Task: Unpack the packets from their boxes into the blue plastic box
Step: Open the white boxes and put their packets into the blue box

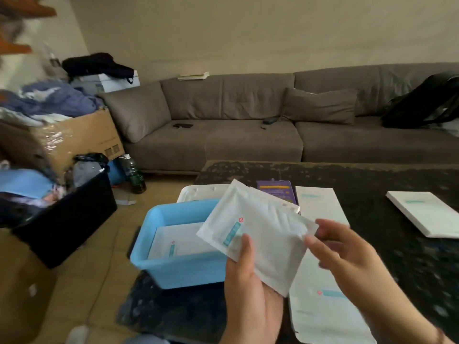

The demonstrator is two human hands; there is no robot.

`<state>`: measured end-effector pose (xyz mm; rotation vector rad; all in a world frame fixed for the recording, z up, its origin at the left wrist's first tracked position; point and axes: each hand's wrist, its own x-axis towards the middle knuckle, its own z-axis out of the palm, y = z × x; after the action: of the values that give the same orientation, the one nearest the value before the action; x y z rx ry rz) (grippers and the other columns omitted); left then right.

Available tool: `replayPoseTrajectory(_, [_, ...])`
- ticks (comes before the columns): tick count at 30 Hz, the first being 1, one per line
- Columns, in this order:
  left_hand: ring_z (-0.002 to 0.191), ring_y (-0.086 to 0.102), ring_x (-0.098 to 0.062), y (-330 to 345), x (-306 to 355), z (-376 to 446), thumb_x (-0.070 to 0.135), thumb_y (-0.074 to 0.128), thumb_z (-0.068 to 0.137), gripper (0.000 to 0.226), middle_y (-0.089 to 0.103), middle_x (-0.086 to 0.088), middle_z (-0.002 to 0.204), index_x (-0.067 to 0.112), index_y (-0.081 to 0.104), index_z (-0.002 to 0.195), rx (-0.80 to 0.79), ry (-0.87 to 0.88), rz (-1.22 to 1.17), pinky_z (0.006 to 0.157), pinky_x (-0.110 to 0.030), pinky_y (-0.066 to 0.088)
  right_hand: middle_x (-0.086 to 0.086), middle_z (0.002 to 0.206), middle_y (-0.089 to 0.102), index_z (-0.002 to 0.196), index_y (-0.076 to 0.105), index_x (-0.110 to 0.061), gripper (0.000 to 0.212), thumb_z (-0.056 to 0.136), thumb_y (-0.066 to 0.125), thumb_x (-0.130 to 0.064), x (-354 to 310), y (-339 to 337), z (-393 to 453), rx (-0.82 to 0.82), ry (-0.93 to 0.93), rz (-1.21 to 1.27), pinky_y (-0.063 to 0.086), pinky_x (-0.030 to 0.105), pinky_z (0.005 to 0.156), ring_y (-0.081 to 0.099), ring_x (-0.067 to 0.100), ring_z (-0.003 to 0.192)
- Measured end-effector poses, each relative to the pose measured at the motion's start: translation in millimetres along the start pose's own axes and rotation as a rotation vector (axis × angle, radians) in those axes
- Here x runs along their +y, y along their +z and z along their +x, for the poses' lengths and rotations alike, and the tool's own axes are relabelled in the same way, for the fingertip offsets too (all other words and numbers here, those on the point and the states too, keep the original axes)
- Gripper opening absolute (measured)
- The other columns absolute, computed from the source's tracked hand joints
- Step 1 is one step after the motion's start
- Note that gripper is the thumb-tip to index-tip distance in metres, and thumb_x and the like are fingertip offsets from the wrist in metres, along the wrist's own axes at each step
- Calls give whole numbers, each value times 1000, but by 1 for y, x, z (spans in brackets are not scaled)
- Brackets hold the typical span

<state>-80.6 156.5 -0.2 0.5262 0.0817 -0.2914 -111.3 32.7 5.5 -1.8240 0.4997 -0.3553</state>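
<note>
Holding a small stack of white packets (258,234) above the near left part of the desk (387,219), the person has them tilted, their upper corner over the blue plastic box (173,266). The left hand (248,289) grips the stack from below, thumb pressed on its face; the right hand (347,252) pinches its right corner with fingertips. At least one packet already lies flat inside the box, which overhangs the desk's left edge.

To do this step well, the person should probably level the stack, bring it fully over the box's opening, and lay it flat on the packet below so the pile stays even. Releasing the corner pinch first seems sensible. Pressing down hard risks tipping the overhanging box.

A long white box (320,306) lies just right of the hands, another white box (427,212) near the desk's right edge, and a purple packet (278,192) behind.
</note>
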Motion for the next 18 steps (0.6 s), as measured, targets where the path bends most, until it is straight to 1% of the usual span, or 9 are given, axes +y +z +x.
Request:
replayPoseTrajectory(2, [96, 73, -32, -6, 4, 1, 31, 43, 99, 30, 73, -13, 112, 26, 57, 125, -49, -10, -47, 64, -40, 61, -5, 96, 74, 107, 70, -21, 52, 69, 63, -56, 4, 12, -1, -219, 195, 104, 59, 35, 69, 70, 16, 90])
replayPoseTrajectory(3, [101, 71, -34, -10, 4, 2, 32, 43, 99, 33, 71, -15, 117, 27, 55, 130, -71, -14, -42, 66, -41, 61, -3, 89, 76, 99, 74, -19, 41, 75, 64, -51, 4, 16, -1, -254, 207, 108, 60, 35, 69, 71, 17, 84])
replayPoseTrajectory(5, [105, 69, -36, -17, 6, 5, 34, 44, 98, 37, 69, -14, 121, 30, 52, 134, -84, -27, -12, 69, -44, 61, -1, 79, 76, 84, 78, -16, 26, 82, 67, -40, 5, 22, 0, -234, 149, 56, 61, 38, 67, 72, 17, 75])
replayPoseTrajectory(7, [106, 69, -36, -22, 8, 8, 34, 46, 96, 39, 69, -13, 121, 31, 51, 135, -64, -14, 33, 72, -47, 60, 0, 76, 76, 79, 78, -13, 23, 85, 68, -33, 2, 26, 2, -212, 126, 46, 61, 39, 65, 72, 18, 70])
replayPoseTrajectory(9, [106, 69, -32, -26, 15, 12, 32, 51, 95, 38, 71, -9, 120, 30, 53, 133, -24, 36, 110, 80, -50, 59, 3, 76, 75, 78, 77, -10, 21, 86, 69, -28, -4, 27, 3, -209, 124, 71, 59, 36, 58, 72, 23, 69])
replayPoseTrajectory(12, [99, 72, -23, -41, 33, 25, 20, 66, 83, 36, 74, -3, 111, 31, 65, 117, 84, 164, 305, 85, -50, 57, 7, 76, 75, 78, 75, -6, 18, 88, 68, -19, -13, 26, 8, -175, 79, 116, 51, 31, 51, 70, 24, 64])
replayPoseTrajectory(14, [96, 73, -24, -51, 47, 31, 19, 72, 75, 34, 75, -5, 106, 28, 71, 107, 71, 171, 389, 82, -47, 58, 5, 77, 75, 81, 74, -6, 17, 90, 65, -18, -19, 29, 12, -174, 30, 113, 51, 30, 50, 71, 23, 64])
replayPoseTrajectory(17, [94, 73, -24, -62, 67, 37, 21, 72, 74, 34, 76, -8, 102, 19, 70, 107, 53, 140, 445, 70, -38, 60, 1, 78, 75, 89, 72, -10, 17, 90, 63, -25, -27, 41, 19, -178, -6, 123, 56, 35, 54, 73, 24, 67])
replayPoseTrajectory(18, [94, 73, -23, -65, 76, 40, 22, 72, 74, 32, 76, -7, 101, 17, 71, 106, 63, 159, 509, 69, -37, 59, 0, 79, 75, 93, 70, -13, 15, 90, 63, -26, -31, 47, 21, -188, -10, 144, 58, 36, 55, 74, 23, 69])
